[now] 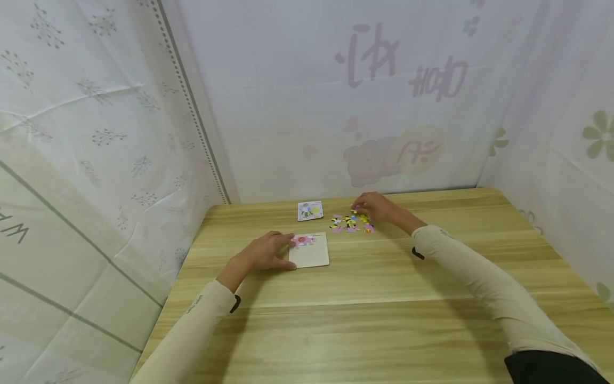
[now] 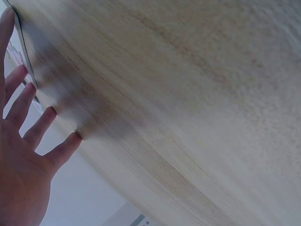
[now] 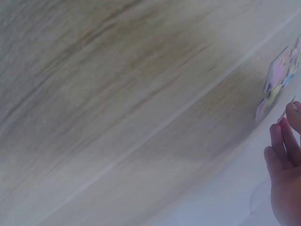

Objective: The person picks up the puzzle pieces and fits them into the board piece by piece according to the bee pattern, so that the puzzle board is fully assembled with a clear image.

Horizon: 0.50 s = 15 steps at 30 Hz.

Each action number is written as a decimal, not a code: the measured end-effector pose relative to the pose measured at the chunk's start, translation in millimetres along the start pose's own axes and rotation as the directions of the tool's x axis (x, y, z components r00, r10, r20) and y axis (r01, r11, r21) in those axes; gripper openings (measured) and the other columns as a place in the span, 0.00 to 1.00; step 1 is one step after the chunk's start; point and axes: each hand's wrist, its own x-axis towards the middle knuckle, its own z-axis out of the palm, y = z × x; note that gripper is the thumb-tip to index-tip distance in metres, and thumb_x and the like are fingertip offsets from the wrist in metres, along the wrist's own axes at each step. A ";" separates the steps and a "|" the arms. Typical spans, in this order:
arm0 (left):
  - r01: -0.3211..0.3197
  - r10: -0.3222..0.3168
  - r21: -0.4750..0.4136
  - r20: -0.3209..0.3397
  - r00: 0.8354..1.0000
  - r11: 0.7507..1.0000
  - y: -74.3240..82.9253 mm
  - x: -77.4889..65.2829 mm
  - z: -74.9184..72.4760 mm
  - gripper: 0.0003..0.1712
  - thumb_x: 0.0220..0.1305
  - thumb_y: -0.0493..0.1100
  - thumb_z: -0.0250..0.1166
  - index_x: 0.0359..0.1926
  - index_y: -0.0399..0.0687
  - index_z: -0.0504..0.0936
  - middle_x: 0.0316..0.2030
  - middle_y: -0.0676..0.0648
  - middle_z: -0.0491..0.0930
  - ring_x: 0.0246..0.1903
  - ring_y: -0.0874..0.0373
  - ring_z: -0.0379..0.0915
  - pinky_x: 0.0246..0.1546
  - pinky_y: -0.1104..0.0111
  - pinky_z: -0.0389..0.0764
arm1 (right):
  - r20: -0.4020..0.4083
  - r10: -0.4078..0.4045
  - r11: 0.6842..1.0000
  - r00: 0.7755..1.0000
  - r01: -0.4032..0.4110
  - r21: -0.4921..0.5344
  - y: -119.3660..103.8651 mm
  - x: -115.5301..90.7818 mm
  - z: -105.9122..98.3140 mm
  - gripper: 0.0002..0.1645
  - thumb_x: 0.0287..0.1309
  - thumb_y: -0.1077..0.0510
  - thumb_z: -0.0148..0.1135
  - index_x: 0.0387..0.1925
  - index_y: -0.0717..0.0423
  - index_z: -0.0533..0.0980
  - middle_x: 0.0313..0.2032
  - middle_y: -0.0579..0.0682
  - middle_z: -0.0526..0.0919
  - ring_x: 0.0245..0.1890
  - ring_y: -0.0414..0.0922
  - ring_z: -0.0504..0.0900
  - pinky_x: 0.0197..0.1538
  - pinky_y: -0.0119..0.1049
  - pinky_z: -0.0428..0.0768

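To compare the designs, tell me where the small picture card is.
In the head view, the small picture card lies near the middle, by the wooden table's far edge, just beyond the puzzle board and left of the loose puzzle pieces.

Left curtain (image 1: pixel 96 213): a dark, tilted letter W (image 1: pixel 16 230) at the left edge of the frame, a partial character beside it.
Back curtain (image 1: pixel 288 106): big pale pink strokes (image 1: pixel 379 53) at upper centre, unreadable; slanted pink letters (image 1: pixel 438 79) to their right, perhaps an H and an O, the rest unclear.
Left sleeve (image 1: pixel 184 336): small dark lettering (image 1: pixel 195 304) near the cuff, lower left, too small to read.
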 end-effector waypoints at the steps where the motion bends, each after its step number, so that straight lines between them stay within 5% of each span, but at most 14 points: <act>1: -0.001 0.001 -0.002 0.000 1.000 1.000 -0.3 0.0 0.1 0.46 0.57 0.72 0.72 0.71 0.53 0.77 0.74 0.51 0.69 0.74 0.44 0.61 0.68 0.43 0.69 | -0.004 -0.004 1.000 1.000 0.004 0.003 -1.1 -0.2 0.3 0.10 0.70 0.66 0.63 0.48 0.64 0.86 0.48 0.59 0.88 0.51 0.58 0.85 0.56 0.54 0.82; 15: -0.008 0.009 -0.015 0.003 1.000 1.000 -0.3 -0.1 -0.1 0.45 0.58 0.72 0.72 0.69 0.54 0.79 0.75 0.51 0.67 0.74 0.43 0.60 0.69 0.43 0.68 | 0.006 -0.094 0.995 0.996 0.094 0.015 -19.3 1.2 8.7 0.09 0.67 0.66 0.67 0.46 0.61 0.87 0.47 0.56 0.89 0.51 0.55 0.85 0.55 0.50 0.84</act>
